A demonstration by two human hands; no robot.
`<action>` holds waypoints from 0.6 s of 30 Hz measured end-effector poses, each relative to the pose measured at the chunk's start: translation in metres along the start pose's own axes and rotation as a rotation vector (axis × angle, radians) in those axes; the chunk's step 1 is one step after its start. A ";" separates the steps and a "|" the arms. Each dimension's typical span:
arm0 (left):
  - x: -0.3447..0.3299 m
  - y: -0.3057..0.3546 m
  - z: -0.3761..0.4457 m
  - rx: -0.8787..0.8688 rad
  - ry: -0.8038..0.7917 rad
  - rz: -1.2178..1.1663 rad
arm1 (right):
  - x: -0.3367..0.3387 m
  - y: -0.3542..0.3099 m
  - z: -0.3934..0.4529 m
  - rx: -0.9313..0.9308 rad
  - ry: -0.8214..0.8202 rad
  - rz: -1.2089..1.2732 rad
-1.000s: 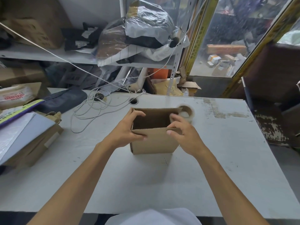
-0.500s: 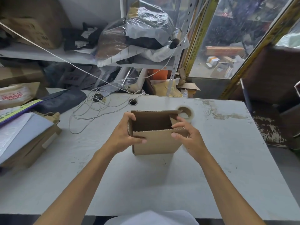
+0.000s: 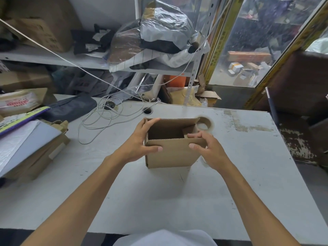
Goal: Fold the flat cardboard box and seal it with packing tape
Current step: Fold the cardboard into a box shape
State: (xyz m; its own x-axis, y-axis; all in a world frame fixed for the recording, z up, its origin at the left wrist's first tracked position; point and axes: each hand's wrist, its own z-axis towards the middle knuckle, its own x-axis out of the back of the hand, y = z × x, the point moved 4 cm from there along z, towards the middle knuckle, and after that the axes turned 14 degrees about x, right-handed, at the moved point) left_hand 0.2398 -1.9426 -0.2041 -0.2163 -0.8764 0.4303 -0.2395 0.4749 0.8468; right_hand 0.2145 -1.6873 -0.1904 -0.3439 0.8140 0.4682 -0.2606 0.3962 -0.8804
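Note:
A small brown cardboard box (image 3: 170, 153) stands squared up on the white table (image 3: 159, 201), its top open toward me. My left hand (image 3: 140, 141) grips its left wall, thumb on the near face and fingers over the rim. My right hand (image 3: 205, 148) holds the right end, fingers hooked over the near wall onto a short flap folded inward. A roll of clear packing tape (image 3: 204, 123) lies flat on the table just behind the box's right corner.
A coil of white cable (image 3: 103, 119) lies at the back left near a round cable hole (image 3: 147, 110). Stacked cardboard and mailers (image 3: 26, 144) crowd the left edge. Cluttered shelves stand behind. The table's right edge meets a worn brown surface (image 3: 301, 142).
The box has been squared up and shifted slightly nearer and right. My right hand moved from the top rim to the right end, pressing the side flap inward.

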 end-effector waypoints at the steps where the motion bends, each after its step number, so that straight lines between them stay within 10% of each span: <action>1: -0.001 -0.001 0.000 0.003 -0.008 -0.013 | 0.003 0.001 0.000 -0.002 -0.021 0.017; 10: -0.001 0.007 0.000 0.094 -0.148 0.117 | 0.009 0.001 0.005 -0.084 -0.295 0.084; 18: -0.006 0.000 -0.001 0.077 -0.135 0.100 | 0.005 -0.001 -0.001 -0.042 -0.193 0.086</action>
State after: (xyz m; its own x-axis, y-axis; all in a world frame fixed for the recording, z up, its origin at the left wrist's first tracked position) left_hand 0.2425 -1.9369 -0.2062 -0.3668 -0.8082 0.4607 -0.2810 0.5683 0.7733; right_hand 0.2136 -1.6836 -0.1877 -0.5310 0.7506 0.3933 -0.1859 0.3496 -0.9182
